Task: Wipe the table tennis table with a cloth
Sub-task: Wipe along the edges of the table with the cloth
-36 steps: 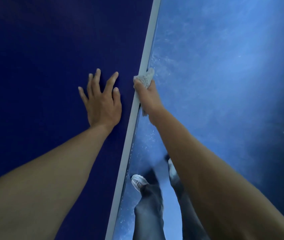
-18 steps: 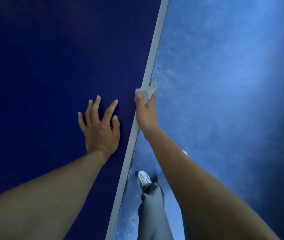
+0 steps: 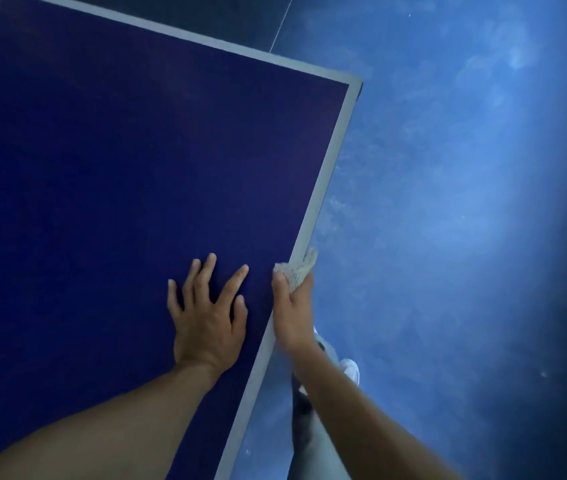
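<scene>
Right hand [image 3: 292, 308] closed round a bunched grey cloth [image 3: 297, 268], pressed against the table tennis table's [image 3: 102, 168] pale right edge strip [image 3: 323, 188]. Left hand [image 3: 207, 318] flat and spread on the blue top just beside it, holding nothing. The edge's long axis runs from near-left up to the far corner [image 3: 356, 85] (unwiped length lies that way, by my reckoning). The right hand is the nearer to it.

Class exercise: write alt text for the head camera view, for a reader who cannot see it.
A person's right hand presses a grey cloth against the pale side edge of a dark blue table tennis table, while the left hand rests flat on top.
</scene>
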